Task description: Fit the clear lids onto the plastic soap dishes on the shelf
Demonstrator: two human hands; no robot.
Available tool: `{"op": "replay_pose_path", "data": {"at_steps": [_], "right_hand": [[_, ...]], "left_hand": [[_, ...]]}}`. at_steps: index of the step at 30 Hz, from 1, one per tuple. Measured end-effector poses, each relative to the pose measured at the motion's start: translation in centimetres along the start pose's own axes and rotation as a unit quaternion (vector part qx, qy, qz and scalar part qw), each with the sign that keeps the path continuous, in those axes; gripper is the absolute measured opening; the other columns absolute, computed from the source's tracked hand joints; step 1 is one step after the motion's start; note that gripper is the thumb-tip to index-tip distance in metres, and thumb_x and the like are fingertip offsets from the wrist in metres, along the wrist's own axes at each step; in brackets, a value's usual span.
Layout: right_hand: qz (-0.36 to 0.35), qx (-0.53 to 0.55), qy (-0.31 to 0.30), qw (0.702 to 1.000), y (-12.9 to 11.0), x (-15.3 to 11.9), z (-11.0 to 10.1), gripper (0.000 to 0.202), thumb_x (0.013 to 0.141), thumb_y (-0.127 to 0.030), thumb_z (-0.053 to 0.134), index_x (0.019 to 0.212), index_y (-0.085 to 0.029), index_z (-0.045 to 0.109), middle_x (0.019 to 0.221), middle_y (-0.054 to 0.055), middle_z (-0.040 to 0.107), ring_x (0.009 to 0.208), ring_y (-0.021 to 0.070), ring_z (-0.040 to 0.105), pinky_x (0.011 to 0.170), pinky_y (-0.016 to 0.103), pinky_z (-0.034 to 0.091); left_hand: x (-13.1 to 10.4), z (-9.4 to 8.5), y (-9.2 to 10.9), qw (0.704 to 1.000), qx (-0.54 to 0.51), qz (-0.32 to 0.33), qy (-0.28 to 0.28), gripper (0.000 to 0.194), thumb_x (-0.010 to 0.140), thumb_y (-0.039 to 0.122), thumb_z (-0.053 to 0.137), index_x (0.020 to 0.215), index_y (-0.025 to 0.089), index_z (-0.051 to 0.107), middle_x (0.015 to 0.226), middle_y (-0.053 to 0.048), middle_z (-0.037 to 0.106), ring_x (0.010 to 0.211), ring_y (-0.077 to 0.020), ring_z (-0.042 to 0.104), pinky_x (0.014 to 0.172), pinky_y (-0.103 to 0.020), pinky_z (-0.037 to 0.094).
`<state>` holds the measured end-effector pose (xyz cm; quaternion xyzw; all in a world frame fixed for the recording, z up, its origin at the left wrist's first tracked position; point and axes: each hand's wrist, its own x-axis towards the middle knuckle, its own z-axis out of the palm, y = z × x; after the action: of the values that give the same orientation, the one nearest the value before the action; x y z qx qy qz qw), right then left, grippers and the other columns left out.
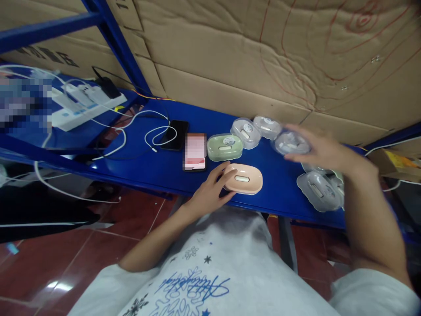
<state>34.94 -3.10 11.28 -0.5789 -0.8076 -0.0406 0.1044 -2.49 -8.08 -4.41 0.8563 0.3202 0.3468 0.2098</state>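
My left hand [215,189] grips the left end of a peach-pink oval soap dish [250,186] near the table's front edge, fingers over its rim and thumb on the near side. A pale slot-shaped piece shows in the dish's middle. Further back on the right, my right hand [317,149], blurred by motion, has its fingers and thumb around a greyish soap dish under a clear cover [291,144]. Left of that stand a green soap dish [225,148] and two pale ones, a lilac-grey dish [246,133] and a greyish dish [267,127], all with clear covers.
More clear-covered soap dishes [318,191] lie beneath my right forearm. A lit phone [196,152], a dark phone [176,135] and white cables are on the blue table [279,197]. Cardboard [213,57] walls the back; a power strip [88,112] sits left.
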Motion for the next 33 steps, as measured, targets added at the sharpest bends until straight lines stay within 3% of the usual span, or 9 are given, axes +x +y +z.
{"op": "replay_pose_path", "data": {"at_steps": [2, 5, 10, 16, 20, 26, 30, 33], "right_hand": [[-0.12, 0.088, -0.069, 0.986, -4.8, -2.2, 2.6, 0.086, 0.092, -0.052, 0.082, 0.166, -0.032, 0.045, 0.157, 0.013, 0.058, 0.145, 0.0345, 0.057, 0.12, 0.053, 0.048], [-0.16, 0.162, -0.091, 0.969, -9.8, -4.3, 6.6, 0.077, 0.101, -0.053, 0.07, 0.169, -0.033, 0.039, 0.16, 0.013, 0.052, 0.149, 0.0322, 0.053, 0.12, 0.051, 0.051], [-0.16, 0.146, -0.035, 0.976, -12.2, -5.6, 9.9, 0.064, 0.109, -0.046, 0.056, 0.169, -0.034, 0.037, 0.17, 0.012, 0.045, 0.161, 0.0342, 0.038, 0.126, 0.06, 0.042], [-0.185, 0.075, 0.022, 0.98, -12.6, -6.6, 11.3, 0.05, 0.11, -0.041, 0.054, 0.158, -0.028, 0.055, 0.171, 0.013, 0.043, 0.163, 0.0366, 0.031, 0.128, 0.063, 0.036], [-0.165, 0.061, 0.037, 0.984, -12.5, -6.8, 12.2, 0.054, 0.109, -0.04, 0.055, 0.162, -0.03, 0.051, 0.171, 0.013, 0.043, 0.161, 0.0368, 0.036, 0.124, 0.061, 0.04], [-0.145, 0.057, -0.004, 0.988, -12.8, -7.2, 11.6, 0.061, 0.11, -0.048, 0.052, 0.168, -0.034, 0.042, 0.175, 0.01, 0.037, 0.163, 0.0366, 0.033, 0.126, 0.061, 0.036], [-0.131, 0.108, -0.007, 0.985, -9.9, -4.6, 9.4, 0.059, 0.114, -0.044, 0.035, 0.172, -0.033, 0.028, 0.175, 0.007, 0.039, 0.164, 0.0286, 0.032, 0.131, 0.06, 0.028], [-0.061, 0.093, 0.022, 0.994, -5.5, 0.5, 7.8, 0.055, 0.113, -0.034, 0.034, 0.167, -0.029, 0.041, 0.17, 0.009, 0.048, 0.16, 0.026, 0.041, 0.13, 0.055, 0.032]], "left_hand": [[0.0, 0.1, -0.1, 1.0, -0.015, -0.026, -0.008, 0.076, 0.103, 0.034, 0.07, 0.167, 0.034, 0.028, 0.171, -0.017, 0.034, 0.157, -0.0361, 0.044, 0.124, -0.057, 0.05], [-0.1, 0.4, -0.4, 0.998, -0.028, -0.044, -0.022, 0.086, 0.101, 0.042, 0.073, 0.17, 0.038, 0.02, 0.173, -0.015, 0.032, 0.159, -0.0376, 0.041, 0.124, -0.06, 0.048], [-0.1, 0.5, -0.8, 0.998, -0.038, -0.042, -0.019, 0.085, 0.102, 0.045, 0.072, 0.17, 0.041, 0.02, 0.171, -0.013, 0.038, 0.158, -0.0353, 0.043, 0.127, -0.057, 0.045], [0.2, 0.2, -0.7, 0.996, -0.061, -0.055, -0.039, 0.085, 0.1, 0.049, 0.074, 0.169, 0.045, 0.025, 0.171, -0.01, 0.039, 0.159, -0.0335, 0.042, 0.129, -0.055, 0.042], [0.3, 0.4, -1.1, 0.995, -0.066, -0.048, -0.05, 0.084, 0.101, 0.047, 0.074, 0.169, 0.044, 0.025, 0.17, -0.011, 0.039, 0.158, -0.032, 0.043, 0.129, -0.054, 0.042], [0.1, -0.1, -0.7, 0.996, -0.062, -0.019, -0.062, 0.081, 0.103, 0.049, 0.07, 0.169, 0.041, 0.025, 0.173, -0.011, 0.036, 0.162, -0.0314, 0.037, 0.131, -0.054, 0.039], [1.7, -2.5, -0.6, 0.999, 0.015, 0.032, -0.03, 0.061, 0.11, 0.044, 0.058, 0.166, 0.035, 0.035, 0.174, -0.011, 0.035, 0.161, -0.0313, 0.036, 0.131, -0.054, 0.038], [4.9, -5.0, -1.7, 0.992, 0.112, 0.047, -0.014, 0.053, 0.108, 0.042, 0.06, 0.158, 0.029, 0.048, 0.165, -0.012, 0.048, 0.154, -0.0321, 0.045, 0.13, -0.054, 0.038]]}}
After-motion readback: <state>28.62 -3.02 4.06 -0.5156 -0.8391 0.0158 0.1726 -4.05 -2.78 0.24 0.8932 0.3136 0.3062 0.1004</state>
